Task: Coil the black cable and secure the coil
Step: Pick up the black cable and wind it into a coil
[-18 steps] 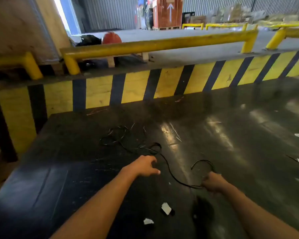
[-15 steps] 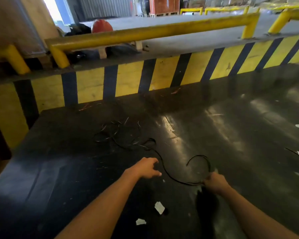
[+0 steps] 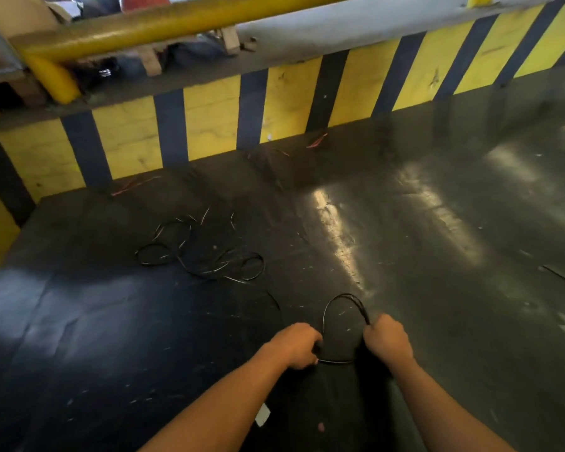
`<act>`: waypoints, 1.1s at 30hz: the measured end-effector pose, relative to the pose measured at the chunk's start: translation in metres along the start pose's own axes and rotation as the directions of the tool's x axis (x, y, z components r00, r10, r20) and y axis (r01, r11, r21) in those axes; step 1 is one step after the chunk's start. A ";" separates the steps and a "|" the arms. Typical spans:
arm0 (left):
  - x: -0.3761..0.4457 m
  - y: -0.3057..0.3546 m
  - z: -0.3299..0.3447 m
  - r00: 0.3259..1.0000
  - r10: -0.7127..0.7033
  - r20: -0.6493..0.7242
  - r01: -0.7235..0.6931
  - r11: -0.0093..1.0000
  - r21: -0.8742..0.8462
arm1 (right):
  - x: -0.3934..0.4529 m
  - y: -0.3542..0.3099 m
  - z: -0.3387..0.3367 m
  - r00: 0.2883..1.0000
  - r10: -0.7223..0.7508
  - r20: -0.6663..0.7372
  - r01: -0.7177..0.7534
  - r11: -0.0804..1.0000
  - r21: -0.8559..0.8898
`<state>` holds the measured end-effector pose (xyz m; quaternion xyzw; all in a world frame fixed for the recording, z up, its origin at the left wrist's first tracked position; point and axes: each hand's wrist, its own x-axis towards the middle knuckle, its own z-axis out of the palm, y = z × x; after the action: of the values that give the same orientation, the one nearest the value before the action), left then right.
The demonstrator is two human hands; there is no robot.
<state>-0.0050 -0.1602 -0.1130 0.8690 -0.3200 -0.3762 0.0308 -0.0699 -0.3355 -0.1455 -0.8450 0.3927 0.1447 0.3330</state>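
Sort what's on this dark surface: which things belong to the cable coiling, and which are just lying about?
Part of the job:
- black cable, one loop formed, the rest lying loose farther away
- left hand and right hand, both gripping it

Lying about:
- white scraps
- thin reddish wire bits by the striped barrier

Cable (image 3: 343, 300) loops between both hands; loose tangle (image 3: 199, 252) lies beyond, left.

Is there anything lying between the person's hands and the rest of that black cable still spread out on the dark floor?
Nothing visible. Both the left hand and right hand already grip the thin black cable, and only bare dark floor separates them from its loose tangle farther out.
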 end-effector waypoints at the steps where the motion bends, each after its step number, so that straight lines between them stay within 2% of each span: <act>1: -0.001 -0.001 0.000 1.000 0.003 0.019 -0.003 1.000 0.013 | 0.002 -0.001 -0.001 1.000 -0.018 0.007 0.018 0.998 0.056; 3: -0.006 -0.005 -0.002 0.998 -0.013 0.060 0.010 0.999 0.041 | 0.001 -0.007 -0.006 0.998 -0.069 -0.006 0.069 0.975 0.213; 5: -0.013 -0.013 -0.006 0.997 -0.029 0.068 0.026 0.998 0.049 | -0.007 -0.024 -0.014 0.993 -0.110 -0.043 0.118 0.894 0.433; 7: -0.022 -0.020 -0.014 0.999 -0.015 0.029 0.014 1.000 0.020 | -0.016 -0.049 -0.028 0.977 -0.202 -0.066 0.199 0.758 0.621; 9: -0.031 -0.027 -0.031 0.997 0.011 -0.077 -0.014 0.999 -0.036 | -0.027 -0.076 -0.047 0.933 -0.334 -0.136 0.337 0.674 0.657; 12: -0.055 -0.040 -0.071 0.953 0.026 -0.301 -0.069 0.989 -0.131 | -0.054 -0.119 -0.079 0.834 -0.476 -0.280 0.538 0.590 0.601; 15: -0.094 -0.063 -0.129 0.874 0.000 -0.486 -0.145 0.954 -0.262 | -0.087 -0.166 -0.112 0.673 -0.613 -0.413 0.737 0.513 0.439; 17: -0.130 -0.079 -0.172 0.733 -0.122 -0.669 -0.188 0.910 -0.371 | -0.110 -0.197 -0.131 0.561 -0.699 -0.443 0.828 0.461 0.320; 18: -0.150 -0.087 -0.192 0.654 -0.186 -0.733 -0.222 0.879 -0.421 | -0.122 -0.212 -0.139 0.513 -0.734 -0.446 0.858 0.438 0.267; 19: -0.171 -0.092 -0.209 0.603 -0.215 -0.768 -0.267 0.853 -0.448 | -0.134 -0.225 -0.145 0.469 -0.766 -0.440 0.883 0.412 0.224; 20: -0.189 -0.095 -0.224 0.582 -0.203 -0.788 -0.310 0.840 -0.446 | -0.145 -0.238 -0.149 0.431 -0.795 -0.426 0.902 0.386 0.191; 23: -0.231 -0.095 -0.252 0.574 -0.107 -0.812 -0.384 0.841 -0.382 | -0.179 -0.272 -0.156 0.333 -0.869 -0.367 0.943 0.318 0.101; 26: -0.260 -0.092 -0.261 0.574 -0.090 -0.814 -0.431 0.812 -0.394 | -0.208 -0.299 -0.160 0.217 -0.914 -0.342 0.971 0.237 -0.018; 28: -0.277 -0.097 -0.259 0.644 -0.110 -0.757 -0.461 0.734 -0.498 | -0.220 -0.310 -0.160 0.156 -0.914 -0.375 0.977 0.197 -0.075; 30: -0.293 -0.102 -0.252 0.715 -0.082 -0.694 -0.523 0.596 -0.610 | -0.226 -0.316 -0.159 0.106 -0.890 -0.443 0.979 0.170 -0.108; 32: -0.308 -0.108 -0.247 0.727 -0.007 -0.687 -0.630 0.392 -0.671 | -0.227 -0.318 -0.156 0.081 -0.867 -0.491 0.980 0.161 -0.121; 33: -0.314 -0.109 -0.247 0.704 0.027 -0.710 -0.691 0.256 -0.676 | -0.228 -0.318 -0.153 0.084 -0.866 -0.493 0.978 0.165 -0.124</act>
<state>0.0586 0.0623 0.2308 0.6548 -0.2279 -0.1896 0.6953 0.0213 -0.1602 0.2253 -0.8571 -0.1556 -0.3516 0.3428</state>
